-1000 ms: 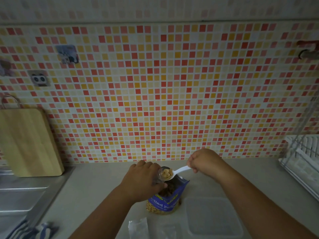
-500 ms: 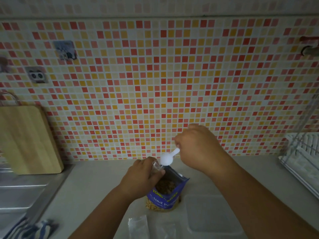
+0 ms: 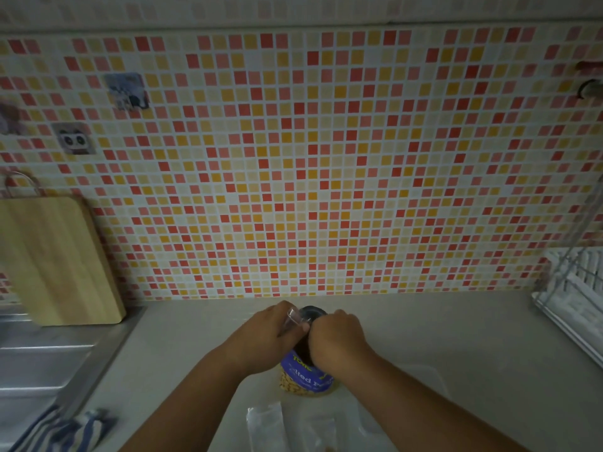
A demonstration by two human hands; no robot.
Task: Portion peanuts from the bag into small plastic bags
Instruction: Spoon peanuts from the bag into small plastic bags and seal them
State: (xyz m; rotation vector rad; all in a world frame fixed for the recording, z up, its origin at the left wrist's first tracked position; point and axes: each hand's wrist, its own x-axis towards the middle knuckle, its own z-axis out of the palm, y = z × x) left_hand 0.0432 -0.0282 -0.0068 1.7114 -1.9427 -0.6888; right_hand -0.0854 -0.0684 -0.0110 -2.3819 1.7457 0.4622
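A blue peanut bag (image 3: 305, 375) stands open on the counter, with peanuts showing through its clear lower part. My left hand (image 3: 266, 336) pinches a small clear plastic bag (image 3: 294, 316) at the left rim of the peanut bag's mouth. My right hand (image 3: 337, 337) reaches down into that mouth with its fingers curled. The white spoon it holds is hidden inside the bag. More small plastic bags (image 3: 265, 422) lie flat on the counter in front.
A clear flat plastic container (image 3: 421, 383) lies under my right forearm. A wooden cutting board (image 3: 55, 259) leans on the tiled wall above a steel sink (image 3: 42, 353). A striped cloth (image 3: 62, 432) lies front left. A dish rack (image 3: 574, 295) stands at the right.
My right hand tipped the spoonful of peanuts over the small bag, then came down into the peanut bag's mouth, hiding the spoon. My left hand stayed on the small bag.
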